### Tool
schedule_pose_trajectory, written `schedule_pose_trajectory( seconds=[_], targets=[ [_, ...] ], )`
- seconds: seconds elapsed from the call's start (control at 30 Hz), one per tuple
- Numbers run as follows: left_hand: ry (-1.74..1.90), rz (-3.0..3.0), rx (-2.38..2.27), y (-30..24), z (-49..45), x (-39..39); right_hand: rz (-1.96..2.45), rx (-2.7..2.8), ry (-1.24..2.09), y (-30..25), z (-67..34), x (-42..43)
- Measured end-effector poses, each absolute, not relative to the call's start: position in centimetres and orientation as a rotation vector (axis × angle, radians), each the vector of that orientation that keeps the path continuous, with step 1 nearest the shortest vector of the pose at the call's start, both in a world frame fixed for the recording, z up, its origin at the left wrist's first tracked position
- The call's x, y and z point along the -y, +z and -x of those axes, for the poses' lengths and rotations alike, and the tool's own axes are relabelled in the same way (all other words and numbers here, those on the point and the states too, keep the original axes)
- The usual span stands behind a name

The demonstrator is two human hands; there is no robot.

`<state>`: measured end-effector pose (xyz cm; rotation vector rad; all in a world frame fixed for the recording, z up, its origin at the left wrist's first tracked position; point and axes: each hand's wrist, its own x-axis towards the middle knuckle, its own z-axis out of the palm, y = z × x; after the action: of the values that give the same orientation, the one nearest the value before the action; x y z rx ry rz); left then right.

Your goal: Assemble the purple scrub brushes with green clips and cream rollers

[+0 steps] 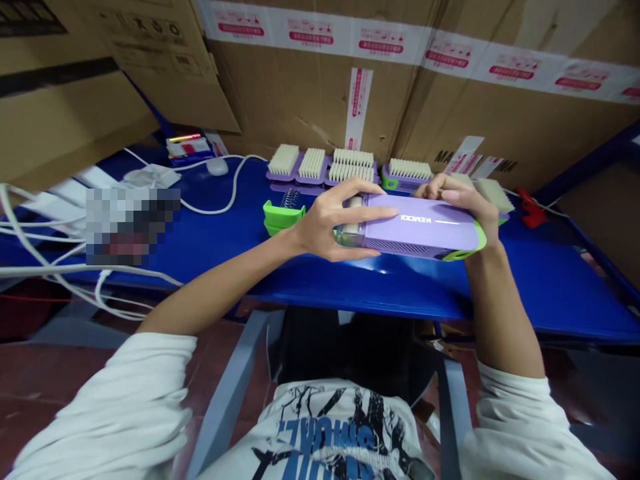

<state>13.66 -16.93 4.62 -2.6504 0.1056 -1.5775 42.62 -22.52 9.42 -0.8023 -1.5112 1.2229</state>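
A purple box-shaped device (420,223) with a green end and white lettering is held level above the blue table. My left hand (327,223) grips its clear left end, thumb below and fingers over the top. At the opposite, green end, my right hand (467,200) is wrapped around the device, its fingers partly hidden behind it. Just left of my left hand stands a green part (283,219) with dark springs or wires on top. Behind the device sit several purple pieces topped with cream bristle-like rows (351,167).
Cardboard boxes (310,87) form a wall along the back of the blue table (225,237). White cables (50,270) and a blurred-out object (133,227) lie at the left. A red item (533,210) is at the right. A grey chair (227,393) surrounds my lap.
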Motion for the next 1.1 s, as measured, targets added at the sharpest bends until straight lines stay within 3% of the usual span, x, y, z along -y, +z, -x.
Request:
schedule_pose_trajectory(
  seconds=[0.2, 0.43, 0.67, 1.1],
  targets=[
    [-1.531, 2.715, -0.121, 4.6, -13.8, 17.4, 0.739, 1.563, 1.427, 9.7, -42.4, 23.0],
    [-1.569, 2.731, -0.128, 4.7, -14.0, 17.5, 0.751, 1.53, 1.449, 9.8, -42.3, 23.3],
    [-1.551, 2.72, -0.094, 4.9, -13.2, 16.5, 0.966, 1.443, 1.254, 9.0, -41.5, 22.6],
    [-1.519, 2.803, -0.129, 5.1, -13.5, 17.0, 0.915, 1.423, 1.396, 9.6, -41.0, 23.8]
  ],
)
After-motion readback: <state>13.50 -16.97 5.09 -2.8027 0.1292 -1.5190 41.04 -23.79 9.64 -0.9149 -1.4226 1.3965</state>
